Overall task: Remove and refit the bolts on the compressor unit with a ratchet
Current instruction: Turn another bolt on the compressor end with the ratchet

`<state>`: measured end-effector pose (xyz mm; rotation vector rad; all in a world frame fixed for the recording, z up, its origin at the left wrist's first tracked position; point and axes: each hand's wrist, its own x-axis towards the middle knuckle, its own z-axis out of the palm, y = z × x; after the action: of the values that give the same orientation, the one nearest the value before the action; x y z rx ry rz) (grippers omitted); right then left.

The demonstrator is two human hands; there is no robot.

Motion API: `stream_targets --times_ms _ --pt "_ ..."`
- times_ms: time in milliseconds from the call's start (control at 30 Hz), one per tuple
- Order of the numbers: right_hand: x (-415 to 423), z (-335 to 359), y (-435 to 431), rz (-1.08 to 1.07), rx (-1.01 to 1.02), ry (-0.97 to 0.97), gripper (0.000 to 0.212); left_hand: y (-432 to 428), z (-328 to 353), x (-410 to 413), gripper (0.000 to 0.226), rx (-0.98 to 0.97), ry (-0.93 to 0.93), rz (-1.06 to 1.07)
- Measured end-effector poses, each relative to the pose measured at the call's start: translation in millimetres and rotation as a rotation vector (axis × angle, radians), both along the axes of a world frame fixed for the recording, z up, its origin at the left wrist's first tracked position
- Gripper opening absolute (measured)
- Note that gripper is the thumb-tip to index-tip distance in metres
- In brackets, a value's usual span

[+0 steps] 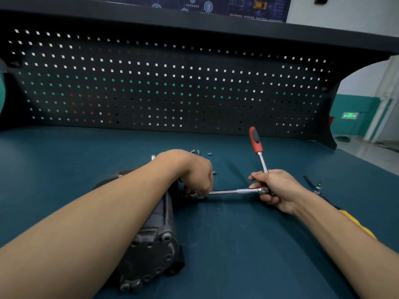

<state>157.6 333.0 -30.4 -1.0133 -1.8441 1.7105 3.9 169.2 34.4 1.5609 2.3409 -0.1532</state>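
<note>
Currently the left grip pinches the extension tip at the compressor unit lying on the table; the right grip clasps the ratchet head. Keep the extension square, pressed home.

- Dim, even light is falling from overhead; the arms are showing brightest.
- The shelf and pegboard are sitting in deep shade; light is coming through the holes as white, teal and red dots.
- Brighter light is spilling in at far right, where a green sign is glowing.
- Soft shadows are lying on the bench under the left hand, right hand and bar.
- The bar and ratchet are catching glints; the compressor is showing nearly black.
- Wide-angle distortion is bowing the shelf edge and stretching the arms at the lower corners.
- The poster is looking soft, its print unreadable.
</note>
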Motion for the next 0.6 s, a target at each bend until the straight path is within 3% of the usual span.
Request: stream_targets --times_ms 600 --pt "4.7 9.5 0.2 0.053 -0.199 -0.139 0.018 2.1 -2.2 -4.4 0.024 0.015 0.028 -0.077"
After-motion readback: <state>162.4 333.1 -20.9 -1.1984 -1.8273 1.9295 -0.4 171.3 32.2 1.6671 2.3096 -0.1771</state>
